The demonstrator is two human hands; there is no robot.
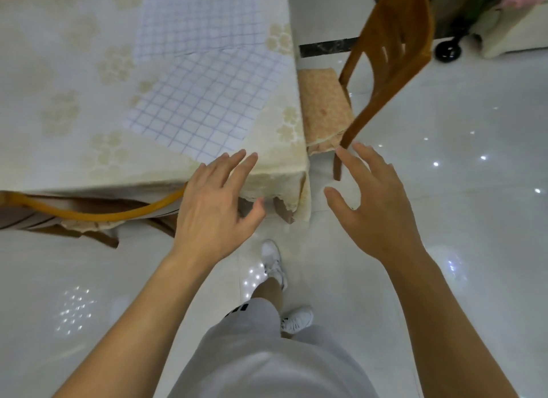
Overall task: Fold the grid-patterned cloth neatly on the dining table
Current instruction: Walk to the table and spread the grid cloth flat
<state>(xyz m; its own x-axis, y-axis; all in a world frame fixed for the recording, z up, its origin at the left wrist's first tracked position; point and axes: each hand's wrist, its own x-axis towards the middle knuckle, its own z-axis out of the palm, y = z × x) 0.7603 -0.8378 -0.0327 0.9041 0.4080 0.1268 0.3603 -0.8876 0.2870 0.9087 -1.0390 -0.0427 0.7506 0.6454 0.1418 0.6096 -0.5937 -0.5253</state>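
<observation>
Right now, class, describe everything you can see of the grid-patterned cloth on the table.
The grid-patterned cloth is thin white fabric crossed by fine blue-purple lines forming small squares. It lies flat on the cream floral tablecloth, near the table's right edge. A creased line runs across its middle, and the nearer part is angled differently from the farther part, so it looks partly folded. Its nearest corner points toward the left hand, which does not touch it.

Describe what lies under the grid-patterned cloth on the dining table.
The grid-patterned cloth lies on a cream floral tablecloth, which shows all around it. The tabletop itself is covered, so its surface cannot be seen.
</observation>
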